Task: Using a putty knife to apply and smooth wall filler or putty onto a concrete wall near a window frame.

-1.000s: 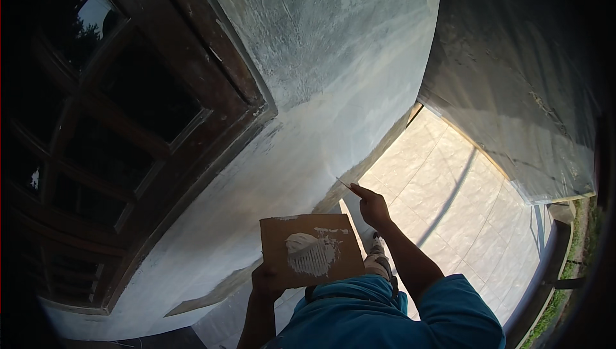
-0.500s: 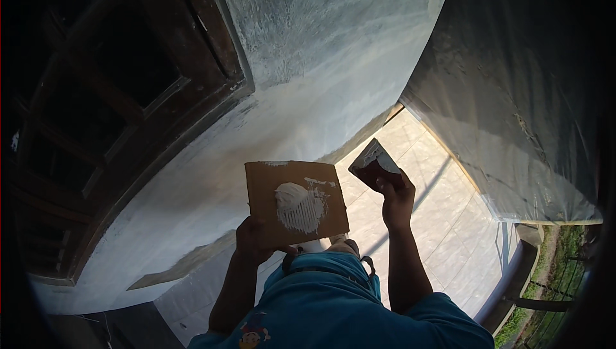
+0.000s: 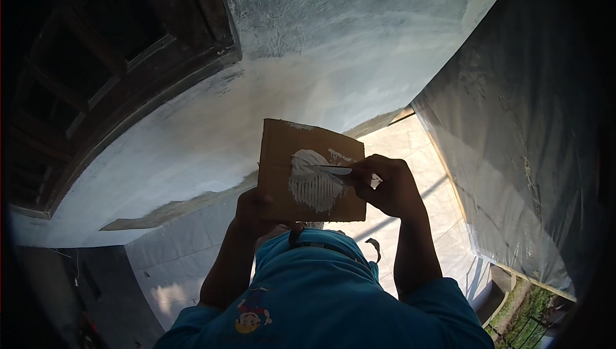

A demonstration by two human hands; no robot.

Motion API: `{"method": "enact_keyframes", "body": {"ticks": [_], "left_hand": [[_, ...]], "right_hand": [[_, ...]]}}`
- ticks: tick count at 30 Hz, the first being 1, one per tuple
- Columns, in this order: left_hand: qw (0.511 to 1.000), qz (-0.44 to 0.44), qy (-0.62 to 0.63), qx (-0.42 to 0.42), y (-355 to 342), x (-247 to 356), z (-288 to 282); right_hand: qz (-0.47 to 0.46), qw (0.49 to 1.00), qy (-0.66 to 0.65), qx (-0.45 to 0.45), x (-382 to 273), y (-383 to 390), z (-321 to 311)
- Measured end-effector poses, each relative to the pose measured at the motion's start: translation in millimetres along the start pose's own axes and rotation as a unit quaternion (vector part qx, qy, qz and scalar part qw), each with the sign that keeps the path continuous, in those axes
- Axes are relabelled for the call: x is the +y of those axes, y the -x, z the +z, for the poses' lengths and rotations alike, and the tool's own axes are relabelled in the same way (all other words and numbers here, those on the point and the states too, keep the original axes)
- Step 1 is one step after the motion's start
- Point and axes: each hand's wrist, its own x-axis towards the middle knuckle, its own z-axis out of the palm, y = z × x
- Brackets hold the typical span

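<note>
My left hand grips the lower left edge of a piece of brown cardboard, holding it out in front of my waist. A mound of white putty with ridged streaks is spread over the board's middle. In my right hand, pinched between thumb and fingers, is a putty scraper. Its blade is seen almost edge-on and lies against the putty. The hand covers most of the scraper's handle end.
A wall with patchy white coating rises ahead. At the left a dark wooden window frame is set into it. Grey plastic sheeting hangs on the right. Pale floor tiles lie below, and grass shows at the lower right.
My right hand has brought the scraper leftward from beside the board onto the putty, turning the blade edge-on. The cardboard sits a little higher and further right in view.
</note>
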Motion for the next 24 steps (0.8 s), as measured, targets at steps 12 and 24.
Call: {"method": "enact_keyframes", "body": {"ticks": [12, 24], "left_hand": [[0.99, -0.06, -0.129, 0.019, -32.7, -29.5, 32.4], [0.987, -0.071, -0.139, 0.047, -35.8, -34.2, 30.6]], "right_hand": [[0.043, 0.993, 0.028, -0.106, 24.9, -5.3, -26.6], [0.084, 0.987, 0.032, -0.133, 30.2, -5.2, -27.7]]}}
